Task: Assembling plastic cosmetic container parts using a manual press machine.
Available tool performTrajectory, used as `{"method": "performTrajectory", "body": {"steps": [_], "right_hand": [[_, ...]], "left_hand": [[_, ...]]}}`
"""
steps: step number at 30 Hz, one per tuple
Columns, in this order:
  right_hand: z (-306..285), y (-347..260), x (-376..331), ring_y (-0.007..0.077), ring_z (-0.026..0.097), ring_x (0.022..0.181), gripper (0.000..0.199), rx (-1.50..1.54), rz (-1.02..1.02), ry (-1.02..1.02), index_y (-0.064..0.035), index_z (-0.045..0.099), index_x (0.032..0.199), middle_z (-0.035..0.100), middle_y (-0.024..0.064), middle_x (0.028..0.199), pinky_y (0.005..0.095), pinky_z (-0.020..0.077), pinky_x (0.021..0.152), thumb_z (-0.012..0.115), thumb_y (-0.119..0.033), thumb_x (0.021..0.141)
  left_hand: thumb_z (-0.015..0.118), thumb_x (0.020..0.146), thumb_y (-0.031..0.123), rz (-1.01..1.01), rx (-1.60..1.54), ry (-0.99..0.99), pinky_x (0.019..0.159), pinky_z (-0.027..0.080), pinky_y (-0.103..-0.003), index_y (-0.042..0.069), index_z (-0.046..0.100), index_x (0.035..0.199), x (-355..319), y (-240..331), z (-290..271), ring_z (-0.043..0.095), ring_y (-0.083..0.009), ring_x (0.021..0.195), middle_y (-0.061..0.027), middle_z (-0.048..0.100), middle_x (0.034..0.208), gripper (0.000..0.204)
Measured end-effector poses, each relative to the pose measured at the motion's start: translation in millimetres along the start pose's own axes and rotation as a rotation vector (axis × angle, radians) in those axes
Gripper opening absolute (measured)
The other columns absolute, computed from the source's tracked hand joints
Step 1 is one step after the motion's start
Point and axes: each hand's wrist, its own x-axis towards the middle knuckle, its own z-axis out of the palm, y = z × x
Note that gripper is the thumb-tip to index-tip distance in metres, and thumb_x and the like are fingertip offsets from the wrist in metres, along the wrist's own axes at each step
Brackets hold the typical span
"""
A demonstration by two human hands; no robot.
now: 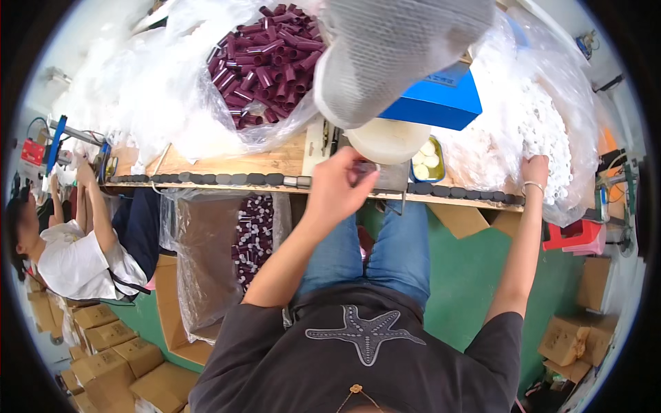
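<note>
Left hand [336,187] at the near edge of the wooden bench [265,165], mid-scene: fingers and thumb closed on a small maroon piece [362,171], mostly hidden by the fingers, just beside a round pale disc [385,143]. Right hand [535,171] well to the right, fingertips among loose white pieces [547,131] in a clear plastic bag [575,199]; fingers bent downward, but cannot tell how far open they are or whether they hold anything. Far left of the left hand, a heap of maroon tubes [268,65] in clear plastic. Blue box [441,100] beyond the disc, partly behind a grey mesh-covered form [396,51]. Right of the disc, a small tin [441,171] with pale rounds inside. Below the bench, left, a plastic-lined carton [172,292] holds mixed maroon-and-white pieces [253,234]. Far left, a co-worker [86,258] in white, arms raised toward the bench.
</note>
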Motion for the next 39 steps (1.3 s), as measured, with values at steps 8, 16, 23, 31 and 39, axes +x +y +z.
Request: {"method": "performTrajectory", "body": {"steps": [8,16,23,31,39], "right_hand": [[-2.5,11.6,6.5,0.0342,0.067,0.076,0.025,0.377,0.145,0.059,0.0006,0.072,0.082,0.069,0.0191,0.077,0.0409,0.0528,0.075,0.071,-0.023,0.076],[-63.3,-95.4,-80.9,0.0241,0.062,0.089,0.008,0.991,-0.376,0.340,-0.0032,0.062,0.089,0.064,0.0117,0.103,0.0346,0.0511,0.078,0.065,-0.005,0.082],[-74.0,-183.1,-152.3,0.0322,0.047,0.109,0.009,0.652,-0.848,0.111,-0.0042,0.060,0.078,0.054,0.0070,0.118,0.0395,0.0418,0.090,0.068,-0.002,0.074],[-99.4,-192.6,-165.9,0.0260,0.052,0.103,0.008,0.923,-0.688,0.146,-0.0040,0.059,0.091,0.058,0.0102,0.110,0.0369,0.0432,0.087,0.062,-0.001,0.084],[-101.7,-256.0,-204.2,0.0055,0.061,0.079,0.016,1.975,-0.477,-0.517,-0.0006,0.061,0.100,0.065,0.0046,0.095,0.0188,0.0498,0.070,0.065,0.004,0.085]], "left_hand": [[0.076,0.071,0.013,-0.131,0.276,-0.220,0.064,0.049,-0.040,0.001,0.062,0.095,12.1,4.0,15.2,0.061,-0.0317,0.069,-0.0128,0.060,0.074,0.030],[0.074,0.074,0.005,0.197,0.132,0.019,0.072,0.050,-0.035,0.001,0.065,0.104,-1.5,-23.3,13.3,0.060,-0.0294,0.087,-0.0128,0.066,0.099,0.032],[0.072,0.073,0.001,0.198,0.078,0.029,0.070,0.048,-0.034,0.002,0.066,0.101,-0.3,-21.1,20.5,0.058,-0.0272,0.081,-0.0104,0.067,0.091,0.028],[0.072,0.073,0.001,0.198,0.069,0.056,0.072,0.047,-0.036,0.002,0.066,0.099,-2.3,-23.3,21.8,0.059,-0.0275,0.083,-0.0100,0.066,0.090,0.027],[0.072,0.072,-0.001,0.222,0.083,0.047,0.070,0.048,-0.033,0.003,0.066,0.101,2.1,-22.4,20.2,0.058,-0.0232,0.078,-0.0099,0.066,0.091,0.030]]}}
